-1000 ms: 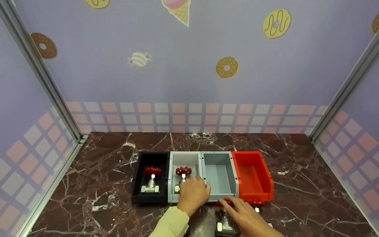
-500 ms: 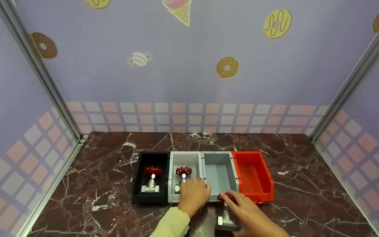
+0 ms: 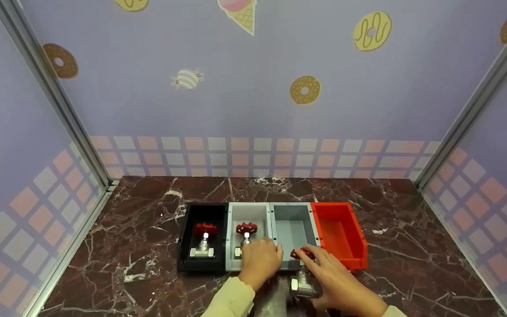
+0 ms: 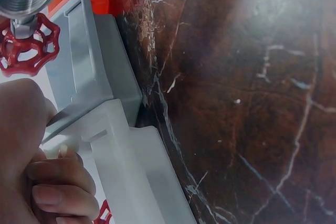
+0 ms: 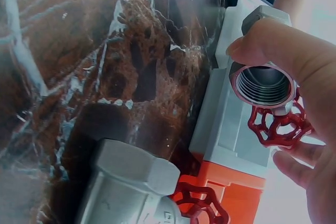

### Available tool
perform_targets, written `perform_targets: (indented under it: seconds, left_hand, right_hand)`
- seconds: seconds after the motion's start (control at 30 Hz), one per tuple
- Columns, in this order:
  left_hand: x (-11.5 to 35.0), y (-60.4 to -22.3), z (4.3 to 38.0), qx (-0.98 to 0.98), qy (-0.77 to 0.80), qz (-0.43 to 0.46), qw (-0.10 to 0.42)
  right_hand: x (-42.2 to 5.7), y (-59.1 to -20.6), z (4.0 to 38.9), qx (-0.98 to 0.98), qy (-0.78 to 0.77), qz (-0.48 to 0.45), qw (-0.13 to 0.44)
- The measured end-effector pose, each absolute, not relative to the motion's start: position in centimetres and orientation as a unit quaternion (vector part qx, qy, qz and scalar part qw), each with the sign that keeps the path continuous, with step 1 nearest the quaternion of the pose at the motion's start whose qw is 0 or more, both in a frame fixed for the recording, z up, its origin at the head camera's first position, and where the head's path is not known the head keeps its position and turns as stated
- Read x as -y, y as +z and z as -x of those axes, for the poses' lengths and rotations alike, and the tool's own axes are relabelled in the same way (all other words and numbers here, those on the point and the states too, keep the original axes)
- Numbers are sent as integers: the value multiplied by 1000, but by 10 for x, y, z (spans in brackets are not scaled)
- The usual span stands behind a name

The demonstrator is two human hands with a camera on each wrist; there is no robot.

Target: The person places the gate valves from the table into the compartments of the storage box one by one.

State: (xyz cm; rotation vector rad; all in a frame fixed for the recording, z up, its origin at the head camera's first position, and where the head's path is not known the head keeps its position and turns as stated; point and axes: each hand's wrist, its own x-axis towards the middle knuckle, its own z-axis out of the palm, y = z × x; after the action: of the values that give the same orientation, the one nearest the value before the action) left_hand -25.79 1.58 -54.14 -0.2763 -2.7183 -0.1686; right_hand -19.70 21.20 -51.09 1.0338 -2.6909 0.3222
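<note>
My right hand grips a metal gate valve with a red handwheel, over the front of the grey bin. In the right wrist view my thumb lies across the valve body, and its threaded opening faces the camera. My left hand holds the adjoining walls of the white bin and the grey bin, thumb on the grey side, curled fingers on the white side. Inside the white bin, partly hidden by this hand, stands another valve. A similar valve sits in the black bin.
A red bin ends the row on the right. One more valve lies on the marble-patterned table in front of it, seen in the right wrist view. Patterned panels enclose the back and sides.
My right hand has lifted the valve and carried it forward, up to the front edge of the grey bin. The left hand has stayed in place.
</note>
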Motion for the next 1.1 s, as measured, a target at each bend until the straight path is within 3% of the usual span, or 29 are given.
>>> perform_targets:
  seconds: [0.33, 0.6, 1.1]
  left_hand:
    - [-16, -540, 256, 972, -37, 104, 208]
    - [-15, -541, 257, 978, -45, 98, 178]
    - [-15, -541, 256, 975, -39, 104, 195]
  right_hand:
    - [-211, -507, 204, 923, 111, -349, 117]
    - [-209, -506, 209, 928, 122, -338, 96]
    - [-210, -503, 223, 925, 133, -348, 78]
